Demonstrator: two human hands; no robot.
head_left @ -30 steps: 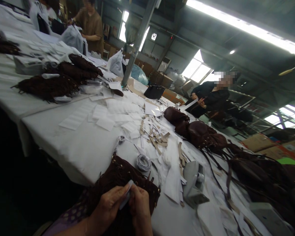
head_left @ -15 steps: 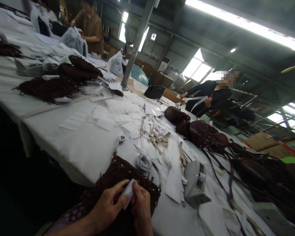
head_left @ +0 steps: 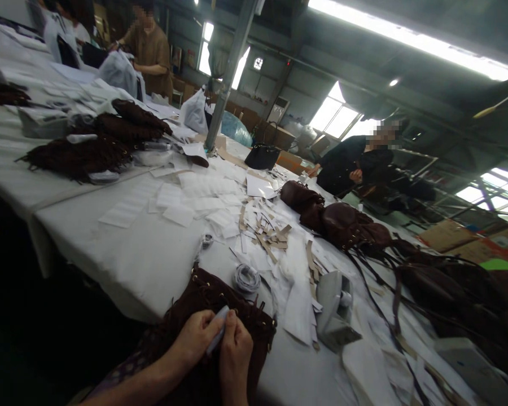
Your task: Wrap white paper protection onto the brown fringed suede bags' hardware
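My left hand (head_left: pixel 192 341) and my right hand (head_left: pixel 234 354) meet at the bottom centre, fingers pinched together round a small white strip of paper (head_left: pixel 217 332). Both hands rest over a dark brown fringed suede bag (head_left: pixel 220 296) with gold studs, which lies at the near edge of the white table (head_left: pixel 144 254). A coil of grey cord (head_left: pixel 245 277) sits just beyond the bag. A grey tape dispenser (head_left: pixel 333 310) stands to the right of it.
White paper slips and tan strips (head_left: pixel 262 231) litter the table's middle. Brown leather bags (head_left: pixel 342 223) with long straps pile up at right; more fringed bags (head_left: pixel 88 149) lie at left. One person (head_left: pixel 351 166) stands across the table, another (head_left: pixel 150 53) far back left.
My fingers have closed tighter on the white strip, turning it more edge-on. The person across the table has lowered the long white strip held half a second ago.
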